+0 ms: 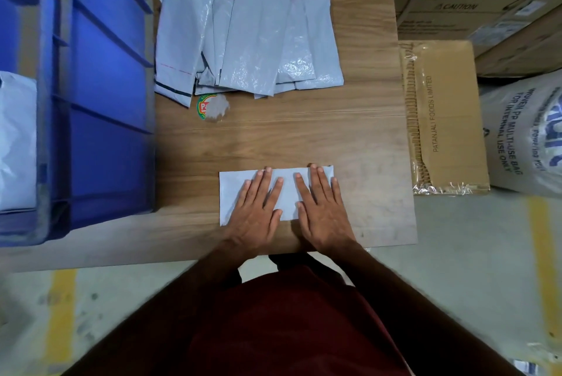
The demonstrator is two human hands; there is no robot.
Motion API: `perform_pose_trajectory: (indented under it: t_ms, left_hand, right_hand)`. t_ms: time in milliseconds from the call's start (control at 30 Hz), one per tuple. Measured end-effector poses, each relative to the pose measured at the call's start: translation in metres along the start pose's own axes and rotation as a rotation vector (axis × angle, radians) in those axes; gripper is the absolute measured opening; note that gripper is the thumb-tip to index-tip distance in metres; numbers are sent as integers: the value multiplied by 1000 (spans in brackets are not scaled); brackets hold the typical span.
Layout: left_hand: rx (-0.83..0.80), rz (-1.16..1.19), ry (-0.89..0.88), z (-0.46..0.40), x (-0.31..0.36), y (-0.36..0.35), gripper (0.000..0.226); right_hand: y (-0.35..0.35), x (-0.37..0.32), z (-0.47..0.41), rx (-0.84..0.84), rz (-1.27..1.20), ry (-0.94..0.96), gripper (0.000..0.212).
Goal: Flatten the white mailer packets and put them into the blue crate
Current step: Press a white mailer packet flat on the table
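**Both palms pressed one mailer flat while the rest waited**

The wood-grain tabletop [349, 138] served as the landmark for everything else. Along its left edge stood the tall blue plastic crate [100, 77], set close, most likely so that a flattened packet could be passed across without a long reach; a pale white bundle [15, 144] showed inside it, though what it was I could not tell. Off the tabletop's right edge lay a taped brown cardboard box [441, 114], and beyond that a printed white woven sack [526, 132].

At the far end of the tabletop a loose heap of crinkled white plastic mailer packets [243, 34] overlapped one another, puffy and uneven, presumably the stock yet to be worked. Just nearer than the heap sat a small round green-and-red sticker [202, 108], half covered by something cloudy.

Near the tabletop's front edge lay a single white mailer packet [231, 193], squared to the person. The left hand [258, 208] and right hand [322, 208] rested side by side on it, fingers straight and spread, grasping nothing, palms pressing down. That posture probably pushed out trapped air and smoothed creases.
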State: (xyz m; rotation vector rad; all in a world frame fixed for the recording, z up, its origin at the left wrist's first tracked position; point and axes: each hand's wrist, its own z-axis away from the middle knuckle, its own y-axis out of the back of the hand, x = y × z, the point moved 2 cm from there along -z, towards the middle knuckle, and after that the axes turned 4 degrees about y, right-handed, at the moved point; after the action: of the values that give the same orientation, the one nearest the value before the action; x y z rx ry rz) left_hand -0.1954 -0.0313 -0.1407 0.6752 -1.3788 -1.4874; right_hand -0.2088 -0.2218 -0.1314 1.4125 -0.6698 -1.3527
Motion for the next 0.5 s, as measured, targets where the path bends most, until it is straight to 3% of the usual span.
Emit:
perform_pose_trajectory:
  t_ms: [300,500]
  left_hand:
    - [27,6,93,-3,15,4,70]
    - [20,-11,-43,-13,25,1,68]
  right_hand:
    - [-6,5,-1,-18,-41,6,63]
    - [0,24,17,40,-39,-51,62]
